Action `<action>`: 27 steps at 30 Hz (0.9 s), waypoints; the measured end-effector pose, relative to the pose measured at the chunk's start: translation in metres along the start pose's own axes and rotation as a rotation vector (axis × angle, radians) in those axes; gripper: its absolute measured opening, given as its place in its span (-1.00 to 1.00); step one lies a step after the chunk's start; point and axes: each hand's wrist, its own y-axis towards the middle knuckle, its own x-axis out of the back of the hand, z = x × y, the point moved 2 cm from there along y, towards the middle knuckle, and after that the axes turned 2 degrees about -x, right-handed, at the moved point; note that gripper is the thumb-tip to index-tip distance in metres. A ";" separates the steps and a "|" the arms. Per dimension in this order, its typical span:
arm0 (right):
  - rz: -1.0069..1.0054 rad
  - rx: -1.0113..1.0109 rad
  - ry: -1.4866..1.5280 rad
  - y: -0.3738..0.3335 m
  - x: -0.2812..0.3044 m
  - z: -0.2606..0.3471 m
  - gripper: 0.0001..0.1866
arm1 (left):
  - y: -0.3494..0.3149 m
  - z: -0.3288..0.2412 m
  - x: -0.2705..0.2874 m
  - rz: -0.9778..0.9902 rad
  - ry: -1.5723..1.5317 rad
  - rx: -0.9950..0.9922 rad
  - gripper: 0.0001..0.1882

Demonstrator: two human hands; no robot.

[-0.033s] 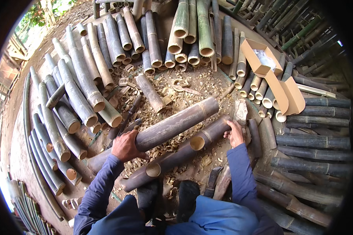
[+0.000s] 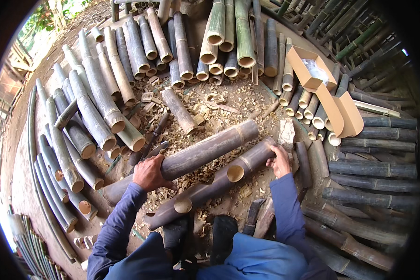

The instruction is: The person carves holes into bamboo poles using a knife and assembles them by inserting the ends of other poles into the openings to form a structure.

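Two dark brown bamboo tubes lie slanted, side by side, in front of my feet. My left hand (image 2: 149, 174) is wrapped over the farther, uncut bamboo tube (image 2: 205, 150) near its left end, its thumb pointing right. Nearer to me is a notched bamboo tube (image 2: 210, 192), with pale round openings cut into its side. The fingers of my right hand (image 2: 278, 162) close around its upper right end; the fingertips on the far side are partly hidden. Beyond the left hand, dark long-shaped tools (image 2: 155, 140) lie on the ground, partly covered.
Wood chips (image 2: 228, 100) cover the ground in the middle. Bamboo tubes (image 2: 100, 105) stand in rows at left and back; more bamboo poles (image 2: 373, 168) are stacked at right. A short bamboo piece (image 2: 179, 111) lies beyond the tubes. An open cardboard box (image 2: 312, 70) sits back right.
The notched bamboo tube has rolled slightly, so its openings face me more. The right end of the uncut tube has dipped a little. Both hands have stayed nearly in place.
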 end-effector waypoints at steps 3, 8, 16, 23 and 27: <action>0.036 -0.033 0.110 -0.020 -0.003 -0.018 -0.76 | 0.003 0.016 -0.015 0.037 0.064 0.002 -0.02; 0.039 -0.006 0.229 -0.041 -0.005 -0.052 -0.80 | 0.020 0.015 -0.036 0.050 -0.003 -0.068 -0.05; -0.020 -0.053 0.181 -0.076 0.018 -0.071 -0.76 | 0.022 0.014 -0.048 0.099 -0.018 -0.151 0.15; 0.164 -0.035 -0.328 -0.067 0.020 -0.017 -0.30 | -0.028 -0.036 -0.066 -0.120 0.157 -0.220 0.66; 0.158 -0.104 -0.330 -0.059 0.018 -0.010 -0.29 | -0.048 -0.038 -0.089 -0.093 0.136 -0.132 0.53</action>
